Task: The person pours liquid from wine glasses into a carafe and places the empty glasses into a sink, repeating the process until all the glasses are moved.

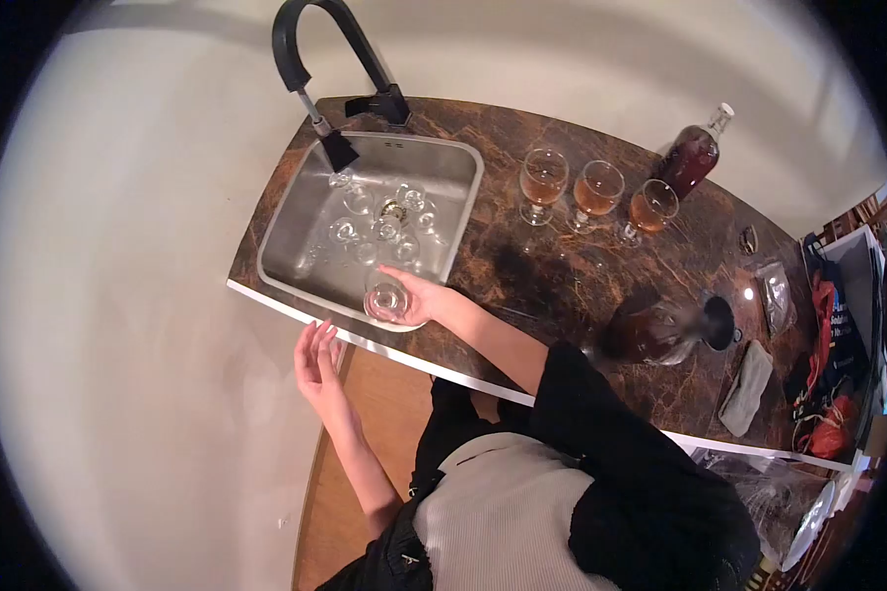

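My right hand (pixel 419 297) is closed around a clear glass (pixel 385 298) at the near rim of the steel sink (pixel 296 222). The glass overlaps the sink's near edge, and its round end faces up toward me. Several clear glasses (pixel 359 203) lie in the basin around the drain. To the left, my left hand (pixel 320 362) hangs in front of the counter edge, holding nothing, its fingers stretched out and a little apart.
A black faucet (pixel 339 152) arches over the sink. Three stemmed glasses (pixel 597 189) of amber drink stand on the brown counter (pixel 522 325) near a bottle of dark red liquid (pixel 693 158). A dark-topped glass vessel (pixel 660 330) and a grey cloth (pixel 747 389) are at the right.
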Available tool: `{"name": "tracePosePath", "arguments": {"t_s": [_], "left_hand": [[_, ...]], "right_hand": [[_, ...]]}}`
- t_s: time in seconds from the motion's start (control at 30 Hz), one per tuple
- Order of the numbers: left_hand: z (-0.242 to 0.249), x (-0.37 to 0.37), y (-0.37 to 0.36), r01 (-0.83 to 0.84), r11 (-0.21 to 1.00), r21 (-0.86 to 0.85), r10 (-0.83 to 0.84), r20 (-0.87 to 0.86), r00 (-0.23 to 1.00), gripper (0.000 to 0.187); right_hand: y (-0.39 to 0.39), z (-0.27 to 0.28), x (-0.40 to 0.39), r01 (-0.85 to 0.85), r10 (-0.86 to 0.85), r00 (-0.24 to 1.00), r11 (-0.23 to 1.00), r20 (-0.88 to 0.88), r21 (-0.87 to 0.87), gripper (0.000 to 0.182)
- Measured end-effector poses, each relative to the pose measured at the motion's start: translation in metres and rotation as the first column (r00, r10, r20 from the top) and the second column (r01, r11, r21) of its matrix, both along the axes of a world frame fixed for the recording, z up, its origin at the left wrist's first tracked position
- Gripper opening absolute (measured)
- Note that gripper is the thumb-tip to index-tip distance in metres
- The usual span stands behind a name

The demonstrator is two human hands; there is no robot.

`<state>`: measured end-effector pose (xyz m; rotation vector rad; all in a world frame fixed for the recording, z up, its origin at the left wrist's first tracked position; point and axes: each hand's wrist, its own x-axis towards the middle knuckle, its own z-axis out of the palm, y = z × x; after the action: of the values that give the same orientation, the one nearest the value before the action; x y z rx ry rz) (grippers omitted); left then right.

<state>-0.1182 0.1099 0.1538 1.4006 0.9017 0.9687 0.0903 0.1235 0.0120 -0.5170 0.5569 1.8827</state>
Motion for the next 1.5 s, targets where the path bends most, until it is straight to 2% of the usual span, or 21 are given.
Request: {"name": "tracePosePath", "arguments": {"t_s": [0.1, 0.13, 0.23, 0.27, 0.37, 0.4, 0.5, 0.6, 0.67, 0.77, 0.83, 0.87, 0.93, 1.03, 1.2, 1.3, 1.37, 1.43, 1.47, 1.5], "left_hand": [[0.001, -0.014, 0.017, -0.052, 0.999, -0.011, 0.052, 0.004, 0.999, 0.036], [0.002, -0.017, 0.023, -0.072, 0.997, -0.021, 0.072, 0.008, 0.997, 0.036], [0.001, -0.025, 0.041, -0.092, 0.995, -0.029, 0.092, 0.001, 0.996, 0.035], [0.001, -0.026, 0.048, -0.093, 0.995, -0.032, 0.093, -0.001, 0.996, 0.035], [-0.001, -0.028, 0.063, -0.086, 0.995, -0.048, 0.086, -0.004, 0.996, 0.035], [-0.003, -0.027, 0.070, -0.078, 0.996, -0.054, 0.078, 0.000, 0.997, 0.035], [-0.004, -0.024, 0.085, -0.057, 0.996, -0.075, 0.057, 0.003, 0.998, 0.036], [-0.005, -0.019, 0.099, -0.029, 0.996, -0.083, 0.030, 0.004, 1.000, 0.036], [-0.006, -0.015, 0.107, -0.009, 0.996, -0.090, 0.009, 0.007, 1.000, 0.036], [-0.009, -0.011, 0.115, 0.016, 0.994, -0.104, -0.014, 0.018, 1.000, 0.036], [-0.010, -0.009, 0.119, 0.032, 0.993, -0.110, -0.030, 0.027, 0.999, 0.036], [-0.011, -0.008, 0.121, 0.039, 0.993, -0.111, -0.036, 0.028, 0.999, 0.036], [-0.012, -0.007, 0.124, 0.050, 0.992, -0.113, -0.047, 0.030, 0.998, 0.036], [-0.014, -0.005, 0.126, 0.058, 0.992, -0.115, -0.056, 0.015, 0.998, 0.035], [-0.012, -0.002, 0.124, 0.078, 0.990, -0.119, -0.075, 0.026, 0.997, 0.034], [-0.013, -0.001, 0.122, 0.083, 0.989, -0.119, -0.080, 0.028, 0.996, 0.034], [-0.014, -0.001, 0.121, 0.087, 0.990, -0.113, -0.084, 0.032, 0.996, 0.034], [-0.015, 0.001, 0.117, 0.105, 0.989, -0.106, -0.102, 0.036, 0.994, 0.034], [-0.016, 0.002, 0.115, 0.115, 0.988, -0.099, -0.113, 0.024, 0.993, 0.035], [-0.017, 0.003, 0.114, 0.125, 0.988, -0.093, -0.125, 0.010, 0.992, 0.036]], "right_hand": [[0.027, -0.029, 0.008, 0.118, -0.119, 0.974, 0.993, -0.193, -0.017, 0.060], [0.033, -0.034, 0.014, 0.118, -0.152, 0.947, 0.984, -0.283, -0.136, 0.066], [0.047, -0.078, 0.019, 0.225, -0.218, 0.913, 0.974, -0.344, -0.020, 0.068], [0.052, -0.086, 0.020, 0.236, -0.269, 0.855, 0.963, -0.443, -0.131, 0.068], [0.058, -0.097, 0.023, 0.216, -0.336, 0.845, 0.926, -0.415, -0.310, 0.071], [0.064, -0.121, 0.023, 0.247, -0.341, 0.850, 0.932, -0.402, -0.266, 0.074], [0.072, -0.145, 0.018, 0.299, -0.437, 0.837, 0.869, -0.329, -0.394, 0.062], [0.077, -0.144, 0.019, 0.250, -0.508, 0.799, 0.767, -0.321, -0.591, 0.053], [0.074, -0.138, 0.018, 0.288, -0.540, 0.739, 0.793, -0.403, -0.536, 0.058], [0.068, -0.130, 0.023, 0.271, -0.514, 0.696, 0.835, -0.501, -0.478, 0.052], [0.067, -0.134, 0.026, 0.262, -0.502, 0.672, 0.849, -0.544, -0.460, 0.058], [0.068, -0.135, 0.026, 0.271, -0.510, 0.655, 0.847, -0.558, -0.457, 0.068], [0.072, -0.142, 0.025, 0.339, -0.556, 0.654, 0.822, -0.513, -0.458, 0.076], [0.075, -0.146, 0.016, 0.462, -0.629, 0.687, 0.764, -0.363, -0.450, 0.073], [0.071, -0.132, 0.008, 0.501, -0.575, 0.793, 0.803, -0.202, -0.321, 0.073], [0.071, -0.121, 0.005, 0.527, -0.588, 0.797, 0.788, -0.139, -0.318, 0.076], [0.071, -0.130, 0.002, 0.517, -0.564, 0.796, 0.822, -0.220, -0.236, 0.072], [0.069, -0.119, -0.006, 0.491, -0.555, 0.805, 0.821, -0.207, -0.292, 0.074], [0.065, -0.085, -0.014, 0.467, -0.557, 0.816, 0.794, -0.156, -0.389, 0.078], [0.055, -0.064, -0.022, 0.458, -0.553, 0.821, 0.787, -0.141, -0.414, 0.080]]}}
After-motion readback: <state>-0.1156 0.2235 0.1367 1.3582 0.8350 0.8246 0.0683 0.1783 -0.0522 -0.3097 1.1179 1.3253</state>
